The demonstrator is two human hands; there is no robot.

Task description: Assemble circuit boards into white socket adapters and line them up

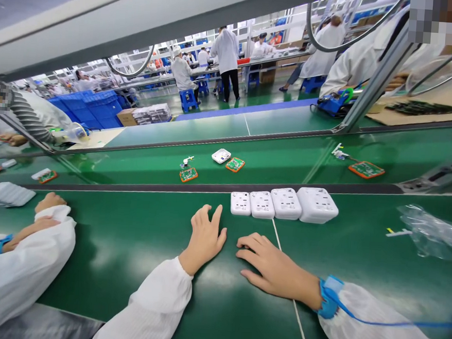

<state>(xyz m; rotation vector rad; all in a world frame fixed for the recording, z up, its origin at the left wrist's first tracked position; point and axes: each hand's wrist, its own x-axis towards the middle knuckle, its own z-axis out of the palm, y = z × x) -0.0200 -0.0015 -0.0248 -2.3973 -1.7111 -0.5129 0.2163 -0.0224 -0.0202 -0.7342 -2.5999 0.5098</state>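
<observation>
The person's left hand and right hand lie on a green conveyor belt, with four white multi-socket housings in a row just beyond. A second belt past them carries one more white housing and four orange-edged green circuit boards.

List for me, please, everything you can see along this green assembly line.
Conveyor belts: two, green, side by side
Socket units: four, white, in a row on the near belt
Circuit boards: four, green with orange frames, on the far belt
Plastic bag: one, clear, right on the near belt
Crates: several, blue, stacked beyond the belts
Co-worker's sleeve: one, white, left edge
Left hand: one, bare, on the near belt
Right hand: one, bare, on the near belt, with a wrist strap, blue
</observation>
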